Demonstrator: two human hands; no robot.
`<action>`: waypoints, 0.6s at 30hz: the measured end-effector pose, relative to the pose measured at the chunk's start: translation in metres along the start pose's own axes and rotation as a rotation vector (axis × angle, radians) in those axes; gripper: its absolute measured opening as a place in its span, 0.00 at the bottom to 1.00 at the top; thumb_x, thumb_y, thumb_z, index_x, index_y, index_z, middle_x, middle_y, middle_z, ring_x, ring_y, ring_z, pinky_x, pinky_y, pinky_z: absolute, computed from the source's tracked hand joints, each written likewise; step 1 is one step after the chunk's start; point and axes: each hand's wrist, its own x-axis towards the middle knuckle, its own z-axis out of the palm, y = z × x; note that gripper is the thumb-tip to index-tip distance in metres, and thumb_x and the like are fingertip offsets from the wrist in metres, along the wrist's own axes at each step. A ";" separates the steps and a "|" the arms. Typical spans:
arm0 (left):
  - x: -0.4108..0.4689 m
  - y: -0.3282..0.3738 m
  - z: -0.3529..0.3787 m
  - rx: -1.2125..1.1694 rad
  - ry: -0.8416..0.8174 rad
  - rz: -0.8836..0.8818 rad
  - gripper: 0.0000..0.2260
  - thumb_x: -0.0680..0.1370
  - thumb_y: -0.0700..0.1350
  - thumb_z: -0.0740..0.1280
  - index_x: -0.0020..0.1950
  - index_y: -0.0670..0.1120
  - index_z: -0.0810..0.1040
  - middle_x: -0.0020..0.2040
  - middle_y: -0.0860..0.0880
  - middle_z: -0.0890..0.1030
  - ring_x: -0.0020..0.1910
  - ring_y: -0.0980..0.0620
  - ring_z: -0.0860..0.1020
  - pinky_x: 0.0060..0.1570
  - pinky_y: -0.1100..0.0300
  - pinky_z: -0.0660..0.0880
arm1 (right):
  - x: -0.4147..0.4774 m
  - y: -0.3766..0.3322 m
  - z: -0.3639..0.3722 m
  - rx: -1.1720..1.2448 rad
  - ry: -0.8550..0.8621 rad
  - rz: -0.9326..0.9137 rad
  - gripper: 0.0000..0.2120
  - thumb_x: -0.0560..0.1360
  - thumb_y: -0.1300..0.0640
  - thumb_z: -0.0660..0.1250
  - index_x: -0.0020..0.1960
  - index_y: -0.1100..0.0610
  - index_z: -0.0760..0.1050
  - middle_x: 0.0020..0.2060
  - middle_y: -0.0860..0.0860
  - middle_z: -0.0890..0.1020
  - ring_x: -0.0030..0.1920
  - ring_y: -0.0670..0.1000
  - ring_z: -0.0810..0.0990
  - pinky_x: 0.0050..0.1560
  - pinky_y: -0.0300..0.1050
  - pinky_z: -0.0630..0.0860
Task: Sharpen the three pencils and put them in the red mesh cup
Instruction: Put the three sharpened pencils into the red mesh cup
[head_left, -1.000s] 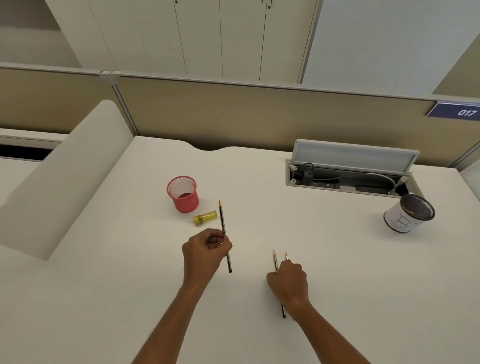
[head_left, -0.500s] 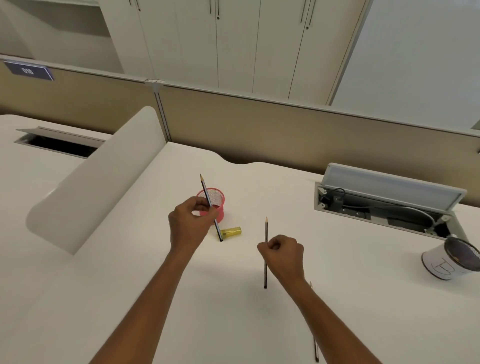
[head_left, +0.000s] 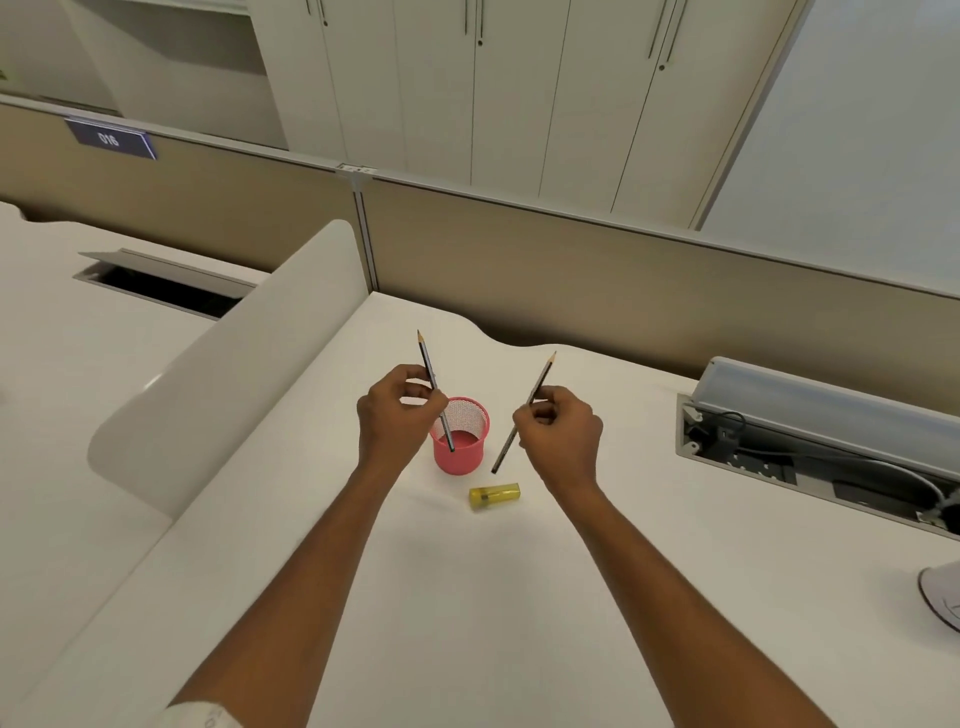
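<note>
The red mesh cup (head_left: 460, 435) stands on the white tabletop (head_left: 467, 597), and everything here is placed from it. The left hand (head_left: 395, 415) hovers at the cup's left rim, its grip closed around a pencil (head_left: 435, 396) held nearly upright, point up, the blunt end seemingly just at or over the cup's mouth; whether it is already inside cannot be told. The right hand (head_left: 561, 436) is just right of the cup, grip closed on a second pencil (head_left: 524, 413) that leans point-up and away, its lower end hanging near the cup's right side, apart from it. The yellow sharpener (head_left: 494, 494) lies on its side just in front of the cup. The third pencil is not in view. Judging by the step in hand, dropping pencils in, each should be centred over the opening and brought vertical before the fingers release, one hand at a time, so the light cup is not nudged or tipped.
</note>
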 end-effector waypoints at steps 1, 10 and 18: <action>0.003 -0.002 0.001 -0.005 0.010 0.002 0.07 0.73 0.45 0.76 0.50 0.51 0.84 0.40 0.53 0.88 0.33 0.54 0.86 0.45 0.51 0.85 | 0.004 -0.001 0.004 0.009 -0.001 0.003 0.08 0.72 0.61 0.71 0.51 0.59 0.83 0.35 0.49 0.87 0.35 0.54 0.86 0.48 0.56 0.84; 0.027 -0.028 0.022 -0.004 0.068 -0.002 0.05 0.76 0.48 0.76 0.46 0.47 0.86 0.39 0.52 0.88 0.37 0.63 0.85 0.45 0.66 0.80 | 0.026 0.002 0.030 0.063 0.035 0.011 0.01 0.74 0.60 0.72 0.46 0.55 0.82 0.36 0.47 0.86 0.35 0.46 0.84 0.42 0.43 0.81; 0.023 -0.056 0.036 0.031 0.039 -0.012 0.06 0.77 0.47 0.78 0.50 0.45 0.88 0.43 0.54 0.87 0.41 0.62 0.83 0.43 0.76 0.73 | 0.032 0.021 0.054 0.047 -0.003 0.027 0.05 0.75 0.58 0.73 0.49 0.58 0.84 0.40 0.49 0.88 0.40 0.46 0.85 0.41 0.29 0.74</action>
